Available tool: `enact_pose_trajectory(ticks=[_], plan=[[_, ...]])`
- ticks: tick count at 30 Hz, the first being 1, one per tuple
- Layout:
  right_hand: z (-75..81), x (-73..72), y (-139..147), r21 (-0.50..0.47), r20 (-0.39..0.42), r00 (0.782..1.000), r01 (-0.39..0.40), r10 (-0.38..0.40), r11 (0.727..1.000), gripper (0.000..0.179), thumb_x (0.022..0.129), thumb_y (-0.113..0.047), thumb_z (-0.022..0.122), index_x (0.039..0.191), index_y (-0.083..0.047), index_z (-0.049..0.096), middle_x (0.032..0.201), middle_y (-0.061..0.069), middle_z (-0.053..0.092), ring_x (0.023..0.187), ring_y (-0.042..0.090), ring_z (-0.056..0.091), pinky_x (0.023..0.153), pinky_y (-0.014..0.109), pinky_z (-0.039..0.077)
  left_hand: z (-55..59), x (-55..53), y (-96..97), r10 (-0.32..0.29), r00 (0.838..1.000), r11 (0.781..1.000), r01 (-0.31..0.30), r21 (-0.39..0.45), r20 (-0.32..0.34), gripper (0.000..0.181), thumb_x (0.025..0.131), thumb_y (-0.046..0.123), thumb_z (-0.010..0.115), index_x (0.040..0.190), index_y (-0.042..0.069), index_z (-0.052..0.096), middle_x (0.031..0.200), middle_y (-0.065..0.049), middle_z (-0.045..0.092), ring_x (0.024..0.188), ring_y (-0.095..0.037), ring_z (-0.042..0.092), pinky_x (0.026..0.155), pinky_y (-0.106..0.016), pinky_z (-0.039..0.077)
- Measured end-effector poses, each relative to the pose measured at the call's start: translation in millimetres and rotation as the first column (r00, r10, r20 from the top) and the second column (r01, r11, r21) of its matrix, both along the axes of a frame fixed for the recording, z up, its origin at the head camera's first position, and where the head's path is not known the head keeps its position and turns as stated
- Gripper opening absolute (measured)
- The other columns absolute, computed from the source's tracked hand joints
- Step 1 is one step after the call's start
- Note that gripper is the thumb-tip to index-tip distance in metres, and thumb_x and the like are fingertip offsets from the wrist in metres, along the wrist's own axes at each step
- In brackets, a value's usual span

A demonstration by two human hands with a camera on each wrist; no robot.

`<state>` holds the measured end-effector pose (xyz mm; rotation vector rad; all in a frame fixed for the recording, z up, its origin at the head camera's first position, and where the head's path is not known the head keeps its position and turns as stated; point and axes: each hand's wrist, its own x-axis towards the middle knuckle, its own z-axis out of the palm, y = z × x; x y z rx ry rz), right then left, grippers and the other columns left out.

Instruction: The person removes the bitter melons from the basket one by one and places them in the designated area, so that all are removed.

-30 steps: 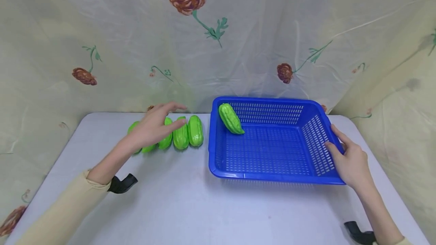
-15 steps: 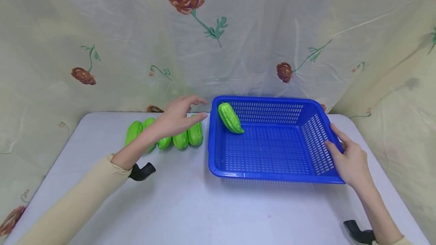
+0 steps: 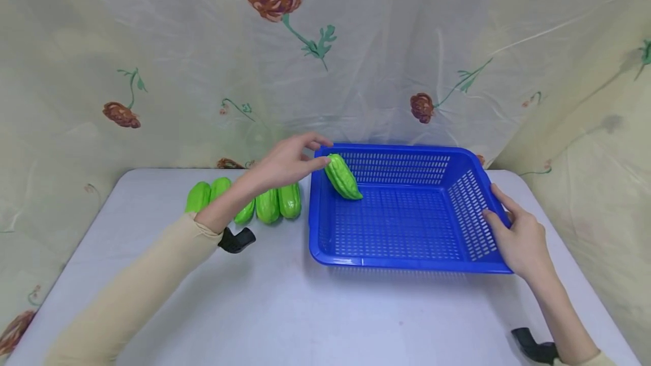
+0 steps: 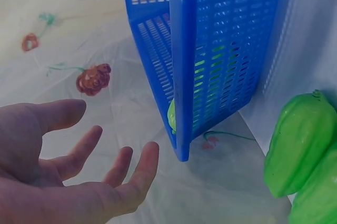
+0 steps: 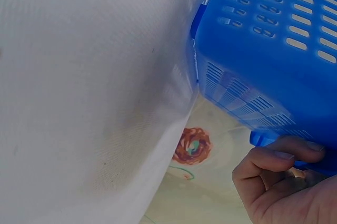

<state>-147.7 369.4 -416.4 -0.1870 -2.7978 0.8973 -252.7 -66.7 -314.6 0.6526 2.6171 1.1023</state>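
My left hand point(image 3: 285, 164) hovers at the basket's back left corner, fingers loosely bent and holding nothing. In the left wrist view, a gap shows between that hand point(image 4: 79, 182) and the rim. Inside the blue plastic basket point(image 3: 396, 264), a green bitter melon point(image 3: 343, 177) leans against the left wall, its tip downward. My right hand point(image 3: 524, 244) grips the basket's right rim, thumb on the inner side; the right wrist view shows its fingers point(image 5: 263, 161) curled under the rim. Several more bitter melons point(image 3: 267, 206) lie in a row left of the basket, partly hidden by my left forearm.
A white-covered table point(image 3: 325, 315) bears everything. Behind it hangs a pale curtain point(image 3: 366, 72) with a flower print, close to the basket's back wall. A black curved piece point(image 3: 236, 240) sits at my left wrist, another point(image 3: 534, 346) at my right.
My left hand has moved right, from above the row of bitter melons to the basket's back left corner. My right hand and the basket have stayed in place.
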Motion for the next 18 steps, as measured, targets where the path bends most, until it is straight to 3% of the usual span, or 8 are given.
enact_pose_trajectory(ticks=[13,18], plan=[[-0.9,0.2,1.2,0.009,-0.008,1.0,0.005,-0.005,1.0,0.058,0.112,-0.028,0.056,0.166,-0.012,0.041,0.134,0.044,0.062,0.086,0.043,0.074,0.058,0.023,0.046,-10.4,-19.3,27.9,-0.023,0.998,0.998,0.02,0.058,0.06,0.038,0.11,0.027,0.063,0.146,0.015,0.064,0.155,-0.019,0.062,0.148,-0.035,0.056,0.117,-0.051,0.053],[-0.7,-0.2,1.0,0.004,0.0,1.0,0.0,0.0,1.0,0.059,0.113,-0.028,0.055,0.167,-0.013,0.039,0.135,0.045,0.061,0.087,0.045,0.075,0.058,0.023,0.047,-11.7,-25.8,39.2,-0.029,0.998,0.999,0.027,0.033,0.062,0.036,0.11,0.028,0.063,0.144,0.015,0.065,0.152,-0.017,0.065,0.148,-0.034,0.056,0.121,-0.051,0.049]])
